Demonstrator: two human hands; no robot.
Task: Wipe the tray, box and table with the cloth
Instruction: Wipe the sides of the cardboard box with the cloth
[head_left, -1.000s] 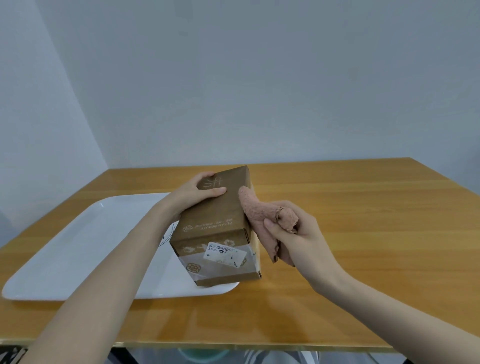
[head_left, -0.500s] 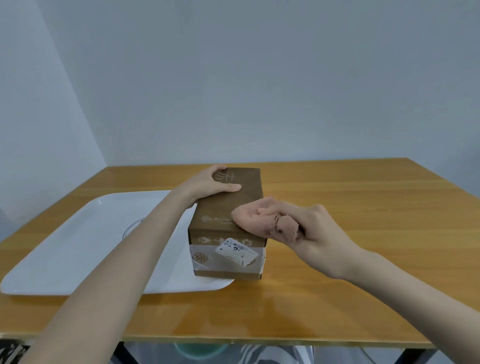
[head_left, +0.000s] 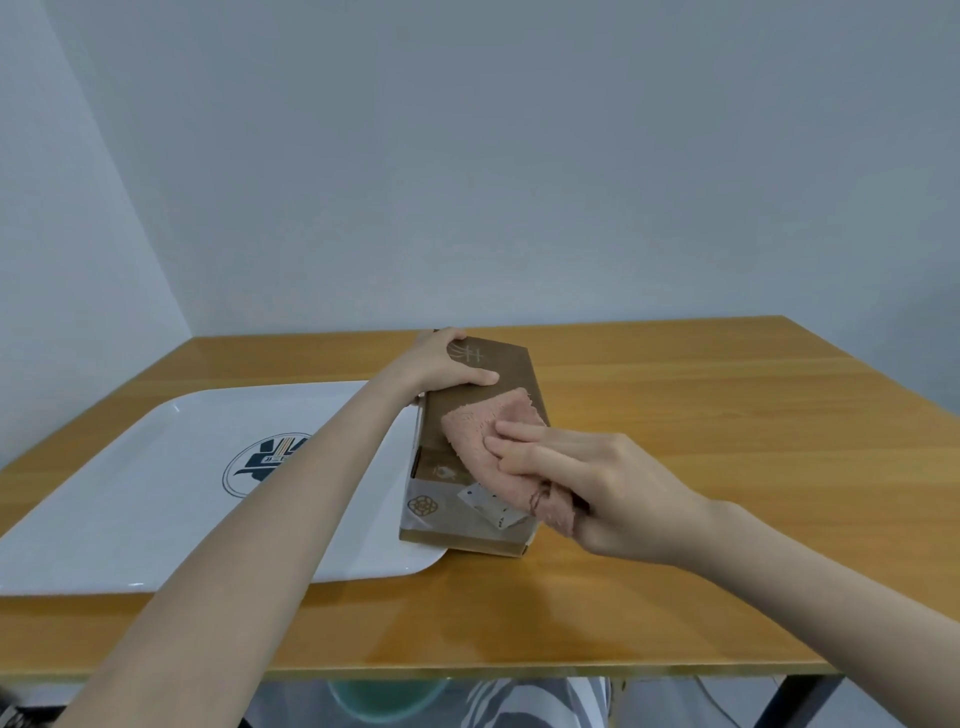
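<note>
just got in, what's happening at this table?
A person is wiping the box, which stands on the table at the right edge of the white tray. The left hand grips the box's far end; the right hand holds the pink cloth and presses it on the top face.

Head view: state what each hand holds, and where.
Left hand grips the brown cardboard box at its far end. Right hand pinches the pink fabric cloth by its near end.

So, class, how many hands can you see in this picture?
2. The left hand grips the far end of the box; the right hand holds the cloth against its top. No others show.
</note>
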